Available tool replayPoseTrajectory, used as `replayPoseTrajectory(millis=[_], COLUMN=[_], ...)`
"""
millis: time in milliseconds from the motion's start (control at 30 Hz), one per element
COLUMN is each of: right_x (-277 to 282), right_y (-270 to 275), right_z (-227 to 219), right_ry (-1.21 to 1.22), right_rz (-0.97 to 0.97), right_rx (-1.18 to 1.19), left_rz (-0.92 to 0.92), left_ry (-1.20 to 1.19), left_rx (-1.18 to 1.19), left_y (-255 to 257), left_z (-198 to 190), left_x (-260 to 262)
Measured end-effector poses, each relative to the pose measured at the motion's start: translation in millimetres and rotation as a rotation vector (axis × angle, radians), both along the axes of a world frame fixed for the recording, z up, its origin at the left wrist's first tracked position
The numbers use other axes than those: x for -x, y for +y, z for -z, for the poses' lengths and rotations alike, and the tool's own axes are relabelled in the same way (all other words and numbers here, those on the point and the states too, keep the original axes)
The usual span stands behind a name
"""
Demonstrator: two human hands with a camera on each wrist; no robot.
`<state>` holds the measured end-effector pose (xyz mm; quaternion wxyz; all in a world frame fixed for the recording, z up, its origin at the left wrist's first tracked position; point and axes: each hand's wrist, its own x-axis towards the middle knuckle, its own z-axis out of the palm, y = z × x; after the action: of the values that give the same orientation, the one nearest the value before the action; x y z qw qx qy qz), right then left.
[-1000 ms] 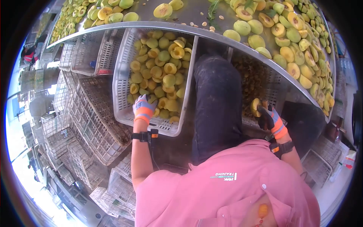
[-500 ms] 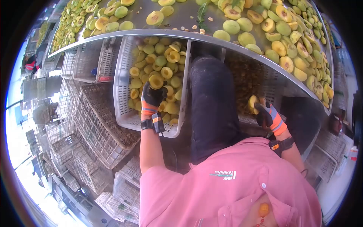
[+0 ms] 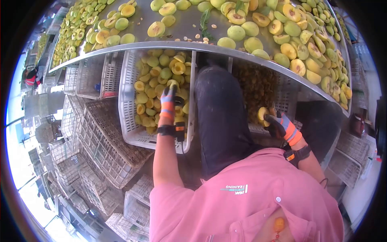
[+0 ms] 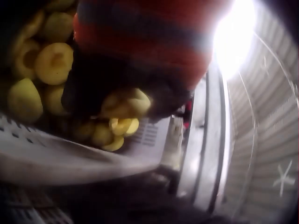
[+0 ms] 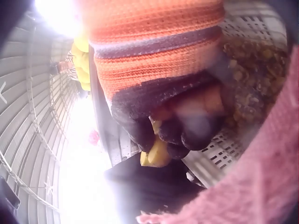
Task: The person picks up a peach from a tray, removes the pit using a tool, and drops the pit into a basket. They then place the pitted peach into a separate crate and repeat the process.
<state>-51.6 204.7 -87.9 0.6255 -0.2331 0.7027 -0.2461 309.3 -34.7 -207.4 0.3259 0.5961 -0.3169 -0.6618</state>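
My gloved left hand (image 3: 167, 101) is over the white crate (image 3: 126, 125) filled with pitted, yellow-green stone-fruit halves (image 3: 153, 82). A stone-fruit half (image 4: 126, 103) shows in its curled fingers in the blurred left wrist view. Lower right, my gloved right hand (image 3: 281, 126) grips another stone-fruit half (image 3: 263, 116), its yellow edge poking out between thumb and fingers in the right wrist view. A brown wooden-looking handle (image 5: 201, 103) lies across that palm, under the curled fingers; the tool's far end is hidden.
Across the front runs a metal table (image 3: 141, 30) heaped with cut fruit (image 3: 310, 52), its rim above both crates. Beside the right knee a second crate holds brown pits (image 3: 256, 82). Stacked dirty crates (image 3: 109, 137) stand on the left. My leg (image 3: 219, 117) separates the two filled crates.
My left hand rose from the crate's near end, turned palm-up with a fruit half, then moved a little right and turned over. The right hand keeps its hold on fruit and handle. The head view shifted.
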Motion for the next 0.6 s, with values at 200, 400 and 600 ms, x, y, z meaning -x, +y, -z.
replayPoseTrajectory(millis=[200, 400, 600], right_x=[1, 2, 5], right_y=[11, 10, 11], right_z=[18, 19, 11], right_ry=[-0.091, -0.005, 0.034], right_rz=[0.113, 0.067, 0.002], right_rx=[0.112, 0.13, 0.072], left_rz=[0.202, 0.582, 0.415], left_ry=[-0.698, -1.041, -1.161], left_rx=[0.356, 0.424, 0.651], left_y=[-20, -15, 27], left_z=[111, 50, 12], left_x=[30, 32, 23])
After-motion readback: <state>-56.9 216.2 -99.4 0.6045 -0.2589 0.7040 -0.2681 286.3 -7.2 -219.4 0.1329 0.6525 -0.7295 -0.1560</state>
